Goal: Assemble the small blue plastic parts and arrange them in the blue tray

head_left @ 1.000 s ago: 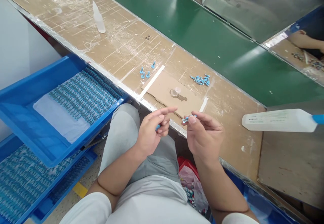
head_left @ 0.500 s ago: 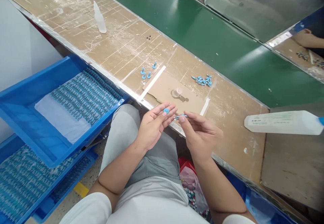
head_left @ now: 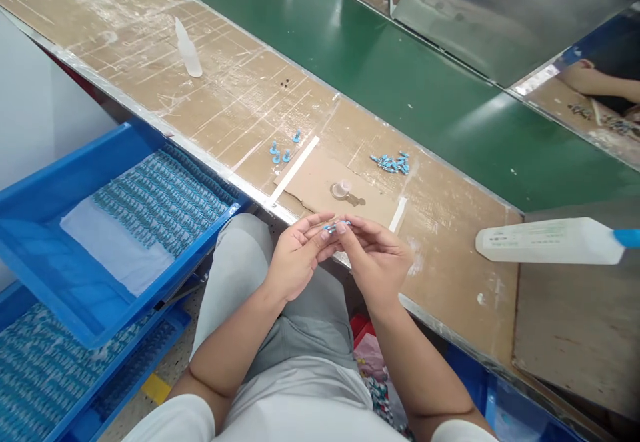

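Observation:
My left hand (head_left: 296, 253) and my right hand (head_left: 379, 257) meet just over the table's near edge. Between their fingertips are small blue parts (head_left: 336, 227), partly covered by the fingers. My left hand is closed on a small blue disc-shaped part; my right thumb and fingers pinch a slim blue piece against it. Whether the two are joined I cannot tell. Beyond my hands, a small clear cup (head_left: 342, 189) stands on a cardboard sheet (head_left: 311, 179) beside a wet stain. A pile of slim blue pieces (head_left: 393, 163) lies behind it, and several blue parts with round bases (head_left: 286, 156) stand to the left.
A dropper bottle (head_left: 188, 50) stands at the far left; a large white bottle (head_left: 545, 241) lies on the right. Blue trays (head_left: 107, 325) of finished-looking rows sit at my left. Past the table runs a green belt (head_left: 360, 62). A co-worker's arm (head_left: 600, 82) shows at upper right.
My right hand has moved left, bringing its slim blue piece against the blue disc-shaped part in my left hand. The view has shifted slightly.

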A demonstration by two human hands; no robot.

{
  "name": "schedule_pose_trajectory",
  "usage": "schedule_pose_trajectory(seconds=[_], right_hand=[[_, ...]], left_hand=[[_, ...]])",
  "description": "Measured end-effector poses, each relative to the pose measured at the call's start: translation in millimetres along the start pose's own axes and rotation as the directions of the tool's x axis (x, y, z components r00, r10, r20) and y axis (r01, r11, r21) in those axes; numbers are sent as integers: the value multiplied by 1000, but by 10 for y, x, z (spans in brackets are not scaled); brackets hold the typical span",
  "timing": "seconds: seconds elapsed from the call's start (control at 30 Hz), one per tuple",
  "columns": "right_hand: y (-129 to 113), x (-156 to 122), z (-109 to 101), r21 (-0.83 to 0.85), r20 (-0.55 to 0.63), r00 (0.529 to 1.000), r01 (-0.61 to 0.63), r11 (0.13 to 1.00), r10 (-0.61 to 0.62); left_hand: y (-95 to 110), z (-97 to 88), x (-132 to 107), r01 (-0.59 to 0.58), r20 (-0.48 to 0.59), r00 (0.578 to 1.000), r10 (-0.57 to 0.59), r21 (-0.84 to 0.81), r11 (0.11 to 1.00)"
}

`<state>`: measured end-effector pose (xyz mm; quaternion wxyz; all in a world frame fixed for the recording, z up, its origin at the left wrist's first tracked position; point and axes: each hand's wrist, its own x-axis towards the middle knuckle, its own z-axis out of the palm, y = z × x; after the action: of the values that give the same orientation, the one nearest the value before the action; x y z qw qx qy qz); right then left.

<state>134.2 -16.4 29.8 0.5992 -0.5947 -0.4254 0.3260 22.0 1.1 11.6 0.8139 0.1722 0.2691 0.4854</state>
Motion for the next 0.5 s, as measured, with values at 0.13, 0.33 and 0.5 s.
schedule_pose_trajectory(seconds=[0.13,0.33,0.5], right_hand=[[-24,2,15,33,-19,1000,-16,999,17],[-11,48,15,114,16,994,-112,987,111],[15,92,14,132,-20,991,-126,983,130]], left_hand=[[-53,-27,36,-15,-36,999,16,44,999],[-67,-98,99,21,-59,998,-18,55,998],[-25,-104,91,16,-45,999,-12,94,995]])
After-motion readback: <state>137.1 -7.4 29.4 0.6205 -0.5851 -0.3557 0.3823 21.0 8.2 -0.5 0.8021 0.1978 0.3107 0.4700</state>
